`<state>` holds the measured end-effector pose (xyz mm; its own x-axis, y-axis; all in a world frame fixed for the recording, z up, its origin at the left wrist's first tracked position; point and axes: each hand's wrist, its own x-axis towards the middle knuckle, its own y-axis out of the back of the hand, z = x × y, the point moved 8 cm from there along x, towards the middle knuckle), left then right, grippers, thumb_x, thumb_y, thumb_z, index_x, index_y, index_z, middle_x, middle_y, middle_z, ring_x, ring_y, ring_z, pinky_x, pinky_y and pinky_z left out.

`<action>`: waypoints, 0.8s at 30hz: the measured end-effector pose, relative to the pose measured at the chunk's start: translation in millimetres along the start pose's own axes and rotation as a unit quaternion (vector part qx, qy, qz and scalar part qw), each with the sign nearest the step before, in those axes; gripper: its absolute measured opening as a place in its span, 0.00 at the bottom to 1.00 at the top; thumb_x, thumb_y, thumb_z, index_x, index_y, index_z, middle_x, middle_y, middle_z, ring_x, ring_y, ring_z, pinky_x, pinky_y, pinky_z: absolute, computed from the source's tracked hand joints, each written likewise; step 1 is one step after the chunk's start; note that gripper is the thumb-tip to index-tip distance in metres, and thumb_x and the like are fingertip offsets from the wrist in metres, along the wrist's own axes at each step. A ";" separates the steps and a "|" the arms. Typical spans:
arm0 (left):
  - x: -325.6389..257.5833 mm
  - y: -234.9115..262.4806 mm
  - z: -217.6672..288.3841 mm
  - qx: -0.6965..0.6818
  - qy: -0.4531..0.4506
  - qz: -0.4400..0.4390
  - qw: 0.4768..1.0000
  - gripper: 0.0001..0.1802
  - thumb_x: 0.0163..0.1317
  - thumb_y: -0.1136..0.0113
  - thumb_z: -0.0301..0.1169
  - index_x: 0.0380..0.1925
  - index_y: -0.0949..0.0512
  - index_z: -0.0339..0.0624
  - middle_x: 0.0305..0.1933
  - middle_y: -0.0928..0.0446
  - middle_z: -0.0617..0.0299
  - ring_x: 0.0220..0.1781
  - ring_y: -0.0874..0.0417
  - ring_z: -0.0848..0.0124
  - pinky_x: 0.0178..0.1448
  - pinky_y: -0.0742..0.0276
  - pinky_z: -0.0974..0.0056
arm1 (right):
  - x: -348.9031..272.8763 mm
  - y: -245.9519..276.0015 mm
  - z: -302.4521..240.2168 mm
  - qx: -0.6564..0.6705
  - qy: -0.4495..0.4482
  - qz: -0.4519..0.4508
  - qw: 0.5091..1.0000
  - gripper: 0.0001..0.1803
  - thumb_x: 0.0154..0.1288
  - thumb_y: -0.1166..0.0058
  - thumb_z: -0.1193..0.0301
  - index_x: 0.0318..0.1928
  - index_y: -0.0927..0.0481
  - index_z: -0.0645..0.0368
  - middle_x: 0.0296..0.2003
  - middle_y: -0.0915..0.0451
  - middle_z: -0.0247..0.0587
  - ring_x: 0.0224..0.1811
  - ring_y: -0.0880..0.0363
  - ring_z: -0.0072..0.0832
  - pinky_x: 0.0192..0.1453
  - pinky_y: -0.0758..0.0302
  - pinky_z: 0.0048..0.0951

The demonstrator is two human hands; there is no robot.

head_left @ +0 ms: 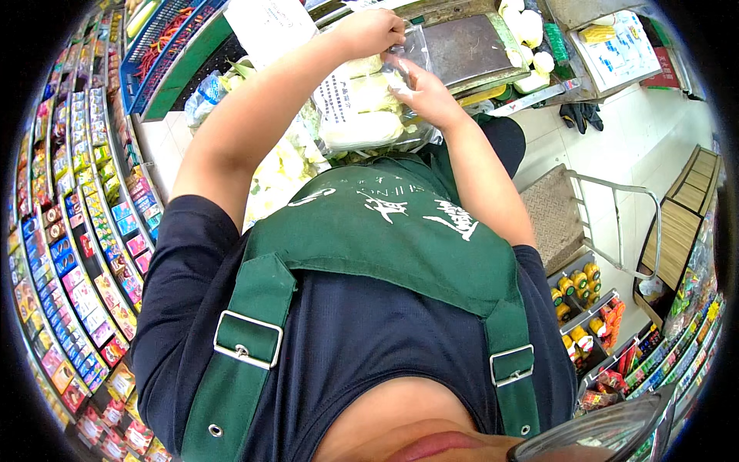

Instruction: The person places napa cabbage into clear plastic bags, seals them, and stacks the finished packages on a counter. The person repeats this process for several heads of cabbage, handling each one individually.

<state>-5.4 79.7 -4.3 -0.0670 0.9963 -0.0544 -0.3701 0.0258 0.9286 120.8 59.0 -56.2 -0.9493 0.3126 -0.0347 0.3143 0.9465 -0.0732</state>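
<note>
In front of my apron lies a clear plastic bag with dark print, holding several pale green-white cabbages that look like napa cabbage. My left hand reaches over to the bag's far end, its fingers curled shut at the gathered film. Just nearer, my right hand pinches the film at the bag's right side, thumb and fingers closed together. The fingertips of both hands are partly hidden. Loose pale leaves lie to the left of the bag, under my left forearm.
Right of the bag sits a dark metal plate on the worktop, with white vegetables beyond. A blue crate of red chillies stands far left. Dark gloves and a metal-railed cart are on the right floor; packed shelves line the left.
</note>
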 end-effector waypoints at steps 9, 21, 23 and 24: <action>-49.4 16.6 -7.6 -0.068 0.049 0.036 0.996 0.18 0.66 0.41 0.44 0.46 0.17 0.43 0.39 0.15 0.53 0.40 0.15 0.57 0.47 0.21 0.57 | -17.3 21.9 4.8 -0.151 -0.038 0.150 0.976 0.23 0.59 0.34 0.67 0.53 0.22 0.65 0.43 0.21 0.45 0.40 0.20 0.30 0.47 0.22 0.31; -0.6 -13.1 2.5 -0.014 0.005 -0.025 1.000 0.12 0.61 0.38 0.40 0.36 0.15 0.44 0.31 0.16 0.55 0.33 0.15 0.58 0.41 0.21 0.55 | -22.7 17.3 10.9 -0.045 -0.019 0.187 0.981 0.19 0.62 0.34 0.65 0.47 0.18 0.67 0.34 0.15 0.41 0.35 0.19 0.22 0.42 0.23 0.27; -2.9 -12.6 -1.5 -0.057 0.029 -0.006 0.998 0.13 0.62 0.39 0.40 0.37 0.15 0.45 0.32 0.15 0.55 0.34 0.15 0.59 0.42 0.21 0.55 | -22.4 9.9 7.2 -0.019 -0.049 0.162 0.985 0.17 0.63 0.35 0.67 0.47 0.18 0.68 0.36 0.16 0.38 0.38 0.22 0.19 0.44 0.24 0.24; -5.5 -12.8 -4.2 -0.080 0.044 0.006 0.996 0.13 0.62 0.39 0.41 0.38 0.15 0.46 0.32 0.15 0.56 0.35 0.14 0.59 0.42 0.21 0.56 | -22.5 5.2 2.6 -0.008 -0.065 0.146 0.987 0.16 0.64 0.35 0.68 0.46 0.18 0.69 0.37 0.16 0.37 0.39 0.23 0.18 0.45 0.25 0.23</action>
<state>-4.1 73.5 -17.5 -0.1511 0.9850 -0.0833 -0.5110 -0.0057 0.8596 143.9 56.6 -58.3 -0.8091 0.5597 -0.1789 0.5725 0.8195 -0.0256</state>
